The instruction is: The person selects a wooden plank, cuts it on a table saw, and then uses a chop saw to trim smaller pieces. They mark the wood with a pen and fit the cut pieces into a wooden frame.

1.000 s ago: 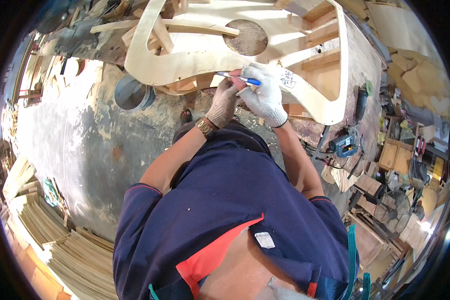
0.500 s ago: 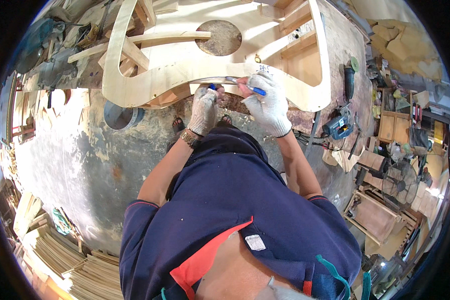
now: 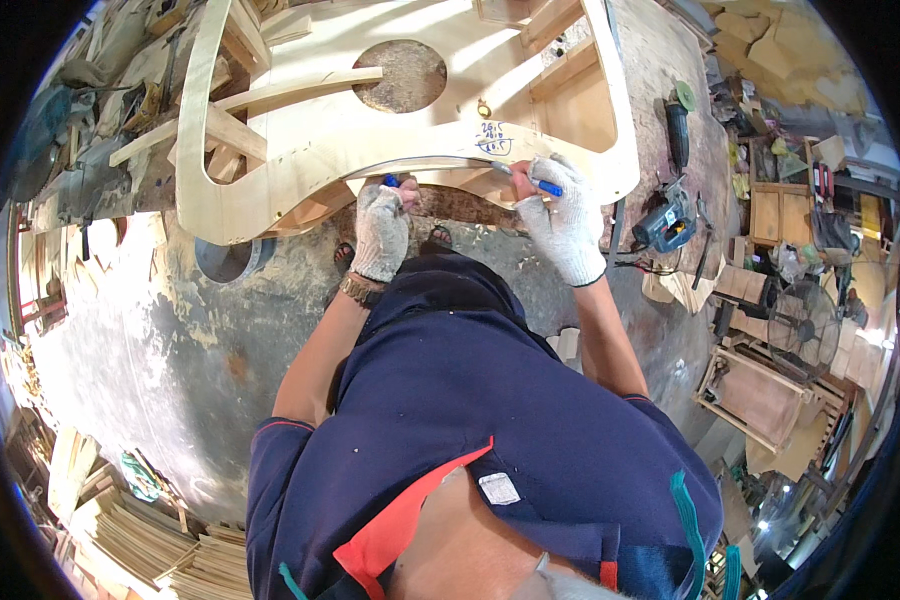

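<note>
A pale plywood frame with a curved front edge lies on the workbench in front of me. My right hand, in a white knitted glove with bare fingertips, grips a blue-ended pen; its grey front part points left along the curve. My left hand, gloved likewise, is closed at the left part of the curve around a small blue piece, perhaps a cap. Between the hands a thin dark curved line follows the edge; I cannot tell whether it is drawn or a strip. Blue handwriting marks the plywood.
A round hole and loose wood strips show within the frame. At right on the bench lie an angle grinder and a blue power tool. A bucket stands below the frame's left side. Stacked wood strips lie lower left.
The frame and bench have shifted left in view. My right hand has moved rightward along the curve, away from my left, uncovering more handwriting and a longer stretch of dark line.
</note>
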A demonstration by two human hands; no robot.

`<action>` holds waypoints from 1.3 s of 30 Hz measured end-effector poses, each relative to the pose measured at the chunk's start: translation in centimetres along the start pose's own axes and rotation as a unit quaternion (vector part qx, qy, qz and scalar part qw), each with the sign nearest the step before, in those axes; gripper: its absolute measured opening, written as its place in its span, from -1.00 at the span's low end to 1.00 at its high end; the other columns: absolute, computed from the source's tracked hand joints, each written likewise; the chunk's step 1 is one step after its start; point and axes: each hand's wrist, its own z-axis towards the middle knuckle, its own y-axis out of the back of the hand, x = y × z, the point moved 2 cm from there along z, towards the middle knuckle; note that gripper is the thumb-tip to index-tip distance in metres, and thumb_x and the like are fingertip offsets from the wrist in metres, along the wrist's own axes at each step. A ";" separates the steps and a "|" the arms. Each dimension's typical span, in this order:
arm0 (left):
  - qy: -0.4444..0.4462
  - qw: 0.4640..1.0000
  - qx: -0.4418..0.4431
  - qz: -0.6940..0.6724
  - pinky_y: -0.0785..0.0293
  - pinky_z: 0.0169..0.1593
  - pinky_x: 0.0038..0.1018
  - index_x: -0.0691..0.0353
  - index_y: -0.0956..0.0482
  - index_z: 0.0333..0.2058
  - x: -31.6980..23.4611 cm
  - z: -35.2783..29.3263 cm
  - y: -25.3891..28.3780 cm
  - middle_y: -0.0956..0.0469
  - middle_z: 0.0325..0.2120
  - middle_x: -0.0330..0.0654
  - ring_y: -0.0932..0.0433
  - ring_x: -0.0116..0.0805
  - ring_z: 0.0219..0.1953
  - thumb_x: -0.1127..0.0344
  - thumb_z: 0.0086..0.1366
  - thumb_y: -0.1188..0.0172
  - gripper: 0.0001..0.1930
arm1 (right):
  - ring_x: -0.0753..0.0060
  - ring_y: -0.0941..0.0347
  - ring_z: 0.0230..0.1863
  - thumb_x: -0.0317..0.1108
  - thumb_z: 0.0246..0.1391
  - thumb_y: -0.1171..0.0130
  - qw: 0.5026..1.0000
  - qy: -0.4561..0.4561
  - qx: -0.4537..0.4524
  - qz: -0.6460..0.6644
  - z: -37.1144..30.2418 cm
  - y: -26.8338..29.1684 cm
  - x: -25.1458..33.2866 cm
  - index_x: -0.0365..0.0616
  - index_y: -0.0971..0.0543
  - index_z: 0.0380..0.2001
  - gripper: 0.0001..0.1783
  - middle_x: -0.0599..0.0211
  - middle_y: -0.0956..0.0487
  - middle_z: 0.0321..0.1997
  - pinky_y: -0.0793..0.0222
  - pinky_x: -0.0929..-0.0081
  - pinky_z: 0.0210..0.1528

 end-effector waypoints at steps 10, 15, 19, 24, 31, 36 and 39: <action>0.006 0.998 0.061 0.027 -0.48 -0.06 -0.43 0.30 -0.57 -0.49 -0.9 -0.1 -0.5 -0.61 -0.28 -0.06 -0.57 -0.25 -0.24 0.56 0.19 -0.17 -0.91 | 0.01 -0.53 -0.39 -0.39 0.06 -0.30 0.998 -0.028 -0.037 -0.053 -0.4 1.0 0.1 -0.13 -0.57 -0.43 -0.90 0.10 -0.54 -0.48 -0.40 0.19 -0.32; 0.004 0.996 0.079 0.040 -0.41 -0.15 -0.51 0.27 -0.53 -0.49 -1.1 -0.1 -1.2 -0.53 -0.39 -0.20 -0.46 -0.40 -0.34 0.52 0.26 -0.19 -0.88 | 0.23 -0.61 -0.40 -0.30 0.16 -0.32 0.994 -0.096 -0.045 -0.004 -1.2 1.6 -0.2 -0.18 -0.67 -0.31 -0.83 0.15 -0.66 -0.43 -0.46 0.35 -0.30; -0.003 0.998 0.055 0.008 -0.28 -0.31 -0.56 0.18 -0.44 -0.45 -1.3 -0.5 -2.1 -0.38 -0.50 -0.38 -0.35 -0.57 -0.41 0.43 0.39 -0.18 -0.81 | 0.65 -0.57 -0.40 -0.33 0.20 -0.30 0.992 -0.107 -0.068 0.019 -1.5 1.4 -1.0 -0.20 -0.67 -0.29 -0.85 0.36 -0.64 -0.47 -0.44 0.58 -0.36; -0.008 0.997 0.054 0.048 -0.24 -0.36 -0.59 0.13 -0.43 -0.45 -1.1 -0.3 -1.9 -0.38 -0.51 -0.40 -0.31 -0.59 -0.44 0.35 0.42 -0.18 -0.79 | 0.36 -0.60 -0.36 -0.27 0.18 -0.32 0.977 -0.138 -0.095 0.133 -1.5 0.2 -2.0 -0.14 -0.67 -0.28 -0.83 0.25 -0.67 -0.42 -0.46 0.40 -0.26; -0.093 0.981 -0.027 0.169 -0.36 -0.38 -0.56 0.28 -0.54 -0.24 0.0 0.2 -1.7 -0.53 -0.43 -0.28 -0.42 -0.54 -0.45 0.36 0.40 -0.17 -0.89 | 0.62 -0.45 -0.43 -0.29 0.20 -0.30 0.973 -0.115 -0.092 0.179 -0.2 0.7 -2.8 -0.15 -0.66 -0.30 -0.84 0.42 -0.58 -0.52 -0.29 0.56 -0.38; -0.133 0.910 -0.013 0.392 -0.43 -0.27 -0.53 0.34 -0.55 -0.11 -0.4 0.1 -0.9 -0.59 -0.30 -0.23 -0.46 -0.55 -0.34 0.39 0.35 -0.17 -0.81 | 0.68 -0.45 -0.46 -0.33 0.31 -0.21 0.932 -0.178 -0.074 0.308 -0.2 1.2 -2.2 -0.21 -0.66 -0.27 -0.83 0.46 -0.59 -0.51 -0.34 0.63 -0.39; -0.200 0.858 -0.026 0.472 -0.40 -0.34 -0.54 0.30 -0.56 -0.13 -0.7 -1.2 -0.9 -0.55 -0.42 -0.31 -0.45 -0.59 -0.41 0.36 0.30 -0.23 -0.80 | 0.70 -0.47 -0.46 -0.34 0.33 -0.18 0.905 -0.166 -0.034 0.391 -0.4 0.7 -1.7 -0.21 -0.64 -0.19 -0.83 0.39 -0.64 -0.46 -0.35 0.62 -0.44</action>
